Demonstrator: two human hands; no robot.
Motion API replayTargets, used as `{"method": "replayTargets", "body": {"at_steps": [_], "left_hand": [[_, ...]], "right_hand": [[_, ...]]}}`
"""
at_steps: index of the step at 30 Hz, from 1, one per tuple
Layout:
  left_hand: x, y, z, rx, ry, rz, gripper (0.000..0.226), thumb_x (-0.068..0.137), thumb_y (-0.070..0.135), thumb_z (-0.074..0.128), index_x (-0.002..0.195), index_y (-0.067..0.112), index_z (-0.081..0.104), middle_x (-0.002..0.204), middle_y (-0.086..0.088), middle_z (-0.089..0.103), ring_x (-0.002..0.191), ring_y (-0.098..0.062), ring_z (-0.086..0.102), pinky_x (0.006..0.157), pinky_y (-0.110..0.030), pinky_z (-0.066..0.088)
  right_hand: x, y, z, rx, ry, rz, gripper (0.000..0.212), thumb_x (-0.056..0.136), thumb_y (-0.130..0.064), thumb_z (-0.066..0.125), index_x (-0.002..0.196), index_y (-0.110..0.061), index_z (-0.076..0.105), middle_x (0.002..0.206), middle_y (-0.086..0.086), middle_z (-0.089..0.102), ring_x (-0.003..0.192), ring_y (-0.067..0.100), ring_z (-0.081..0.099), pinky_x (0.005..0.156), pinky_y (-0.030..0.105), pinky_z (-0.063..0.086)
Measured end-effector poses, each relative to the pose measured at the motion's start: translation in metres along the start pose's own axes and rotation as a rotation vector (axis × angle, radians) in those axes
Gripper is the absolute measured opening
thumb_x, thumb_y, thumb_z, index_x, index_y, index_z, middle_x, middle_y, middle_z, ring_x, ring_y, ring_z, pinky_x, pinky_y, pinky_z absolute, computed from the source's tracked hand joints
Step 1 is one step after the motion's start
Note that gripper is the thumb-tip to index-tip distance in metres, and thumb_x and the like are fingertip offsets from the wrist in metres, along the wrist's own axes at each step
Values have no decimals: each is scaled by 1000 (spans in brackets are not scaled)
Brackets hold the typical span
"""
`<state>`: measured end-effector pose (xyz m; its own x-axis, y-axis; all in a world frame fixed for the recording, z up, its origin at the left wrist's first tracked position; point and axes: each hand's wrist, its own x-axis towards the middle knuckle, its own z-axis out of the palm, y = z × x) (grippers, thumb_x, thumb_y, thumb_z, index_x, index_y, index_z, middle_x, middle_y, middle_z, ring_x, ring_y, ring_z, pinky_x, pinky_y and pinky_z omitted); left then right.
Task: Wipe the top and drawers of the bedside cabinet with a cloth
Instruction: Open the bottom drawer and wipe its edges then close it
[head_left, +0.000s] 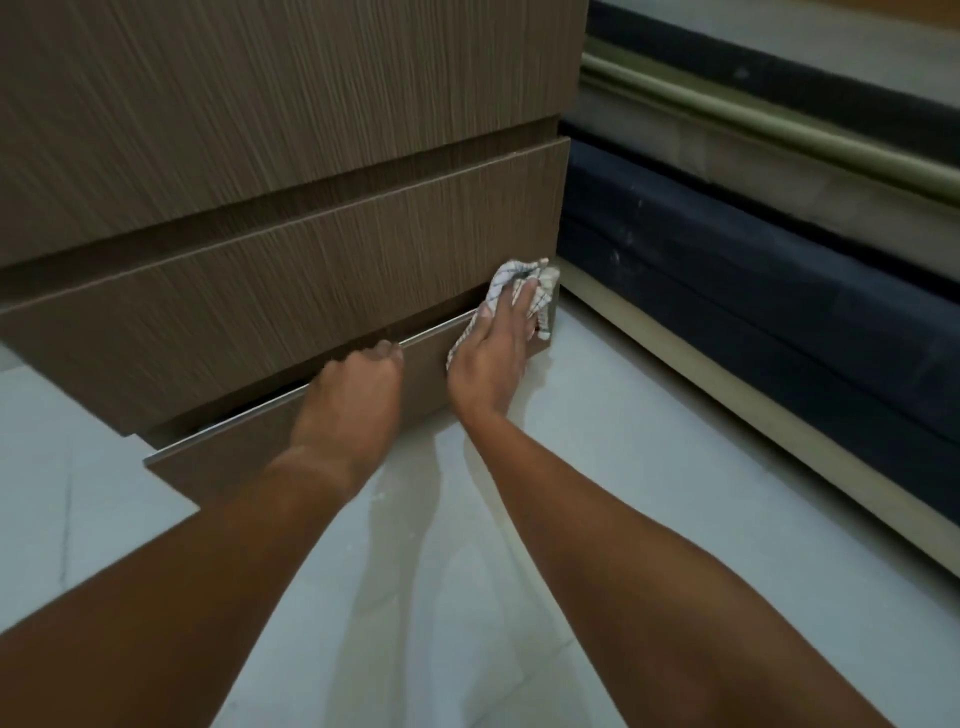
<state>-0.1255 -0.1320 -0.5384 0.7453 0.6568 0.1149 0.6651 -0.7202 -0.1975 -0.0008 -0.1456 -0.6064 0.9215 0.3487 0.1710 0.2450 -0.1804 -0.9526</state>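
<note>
- Cloth (519, 291) is bunched under the right hand (493, 353), pressed flat against the right end of the bottom drawer (249, 447), right at the cabinet (260, 130) corner near the floor (441, 597).
- Right hand is mostly flat, fingers spread over the cloth, pinning it to the drawer more than gripping it.
- Left hand (353, 384) is curled over the metal strip along the drawer's top edge, fingers hooked into the gap. Looks like it's holding the drawer out a bit, since the drawer front sits nearer than the one above.
- What could go wrong, my guess: fingers of the left hand are sitting in the gap under the middle drawer, so if the wiping push shoves the bottom drawer in, they get pinched.
- Also the cloth hangs off the right corner, so it could slip off the edge and drag on the floor, picking up dirt.
- Hard to see: left fingertips are tucked out of view, so can't tell how deep they go. Cabinet top is out of frame, no idea if it's been wiped. Inside of the drawer is hidden too.
- Bed (753, 286) on the right is dark and a bit blurry.
</note>
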Motion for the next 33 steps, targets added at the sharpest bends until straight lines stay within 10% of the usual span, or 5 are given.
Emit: {"method": "replayTargets", "body": {"at_steps": [8, 20, 27, 30, 33], "left_hand": [[-39, -41, 19, 13, -47, 47, 64, 101, 10, 43, 159, 9, 16, 167, -8, 14, 153, -20, 18, 118, -29, 27], [-65, -67, 17, -20, -74, 4, 68, 101, 6, 42, 160, 11, 9, 168, -4, 6, 154, -20, 12, 118, -33, 28], [-62, -69, 21, -22, -100, 1, 66, 102, 11, 44, 159, 12, 11, 168, -6, 9, 154, -22, 15, 116, -36, 32], [-61, -71, 19, -4, -108, 17, 65, 101, 7, 40, 159, 9, 10, 168, -7, 8, 154, -24, 14, 118, -35, 28], [-58, -69, 17, 15, -104, 7, 67, 99, 1, 41, 159, 7, 12, 167, -9, 10, 153, -25, 17, 117, -35, 28]], "right_hand": [[-71, -15, 22, -334, -202, -241, 44, 109, -28, 32, 150, -17, 42, 168, -2, 18, 156, 31, 3, 125, 49, 16], [-67, -55, 28, -659, -186, -61, 45, 106, -30, 35, 146, -13, 48, 169, 8, 13, 154, 39, 8, 122, 61, 6], [-97, -35, 26, -145, -344, -214, 40, 107, -32, 37, 138, -16, 58, 159, 7, 40, 152, 35, 19, 120, 47, 24], [-96, -27, 0, 291, -167, 108, 29, 107, -33, 44, 115, -23, 70, 115, 4, 71, 111, 23, 64, 90, 36, 53], [-77, -28, -23, 498, -13, 456, 31, 106, -30, 47, 84, -25, 68, 88, -2, 72, 89, 18, 70, 82, 35, 59]]}}
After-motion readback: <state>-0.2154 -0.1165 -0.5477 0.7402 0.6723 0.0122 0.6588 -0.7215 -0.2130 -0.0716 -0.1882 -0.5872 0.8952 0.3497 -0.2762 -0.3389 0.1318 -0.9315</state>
